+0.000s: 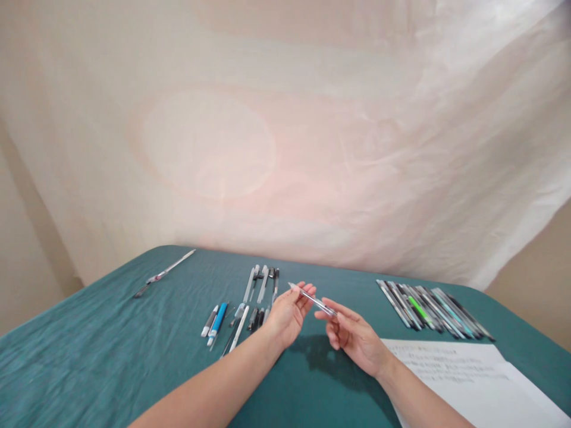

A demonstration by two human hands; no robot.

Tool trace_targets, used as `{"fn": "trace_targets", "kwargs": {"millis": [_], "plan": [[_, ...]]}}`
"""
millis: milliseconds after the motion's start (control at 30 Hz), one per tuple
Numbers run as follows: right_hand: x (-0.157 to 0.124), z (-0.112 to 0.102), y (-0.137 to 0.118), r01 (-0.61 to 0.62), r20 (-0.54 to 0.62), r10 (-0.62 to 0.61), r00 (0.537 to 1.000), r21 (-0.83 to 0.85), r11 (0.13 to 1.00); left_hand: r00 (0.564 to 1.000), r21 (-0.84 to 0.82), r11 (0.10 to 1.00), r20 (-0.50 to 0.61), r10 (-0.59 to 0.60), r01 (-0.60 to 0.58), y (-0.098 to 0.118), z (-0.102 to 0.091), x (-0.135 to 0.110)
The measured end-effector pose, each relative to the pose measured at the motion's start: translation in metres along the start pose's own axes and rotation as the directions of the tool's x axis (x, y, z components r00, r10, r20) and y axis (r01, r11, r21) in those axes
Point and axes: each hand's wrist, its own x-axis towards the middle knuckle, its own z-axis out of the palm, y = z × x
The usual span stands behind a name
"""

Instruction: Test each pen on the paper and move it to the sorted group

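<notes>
Printed or written sheets of paper [439, 386] lie at the near right of the table [111, 351], beneath the right forearm. Just beyond, a clear pen [316, 300] is held aslant above the table, between the two hands. The right hand [354, 337] pinches its nearer end between thumb and fingers; the fingers of the left hand [285, 318] lightly grasp the other end, near the pointed tip. The pen should prove light and stiff, its smooth barrel somewhat slippery; the middle of the barrel would give the surest hold, away from the tip. No container is in view: the other pens lie loose. Left of the hands are a blue pen [217, 321] and a white pen [239, 329]; at right, a slanting row includes a bright green pen [418, 309]. A pale hanging cloth [312, 148] closes the background.
</notes>
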Motion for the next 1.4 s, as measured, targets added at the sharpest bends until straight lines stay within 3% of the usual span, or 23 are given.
{"fn": "trace_targets", "kwargs": {"millis": [267,600,767,967,1100,1400], "plan": [[0.002,-0.005,0.003,0.026,-0.05,-0.025,0.998,0.018,0.999,1.0,0.02,1.0,0.001,-0.007,0.007,-0.001,0.0,-0.002],[0.003,-0.002,-0.001,-0.001,0.002,0.001,1.0,0.102,0.995,0.998,-0.004,1.0,0.063,-0.002,0.003,-0.003,-0.002,0.0],[0.003,0.001,0.005,0.092,0.004,-0.093,0.996,-0.181,0.979,0.996,0.041,0.998,0.079,-0.039,0.036,-0.007,0.002,-0.006],[-0.003,0.012,0.009,0.184,-0.051,-0.272,0.961,-0.614,0.767,0.988,0.071,0.997,0.149,-0.05,0.04,-0.019,0.006,-0.016],[-0.006,0.017,0.003,0.256,-0.01,-0.367,0.93,-0.7,0.667,0.977,0.145,0.989,0.209,-0.033,0.003,-0.024,0.007,-0.021],[-0.003,0.015,-0.004,0.261,-0.036,-0.409,0.912,-0.718,0.645,0.941,0.247,0.968,0.337,-0.034,-0.054,-0.027,0.008,-0.026]]}}
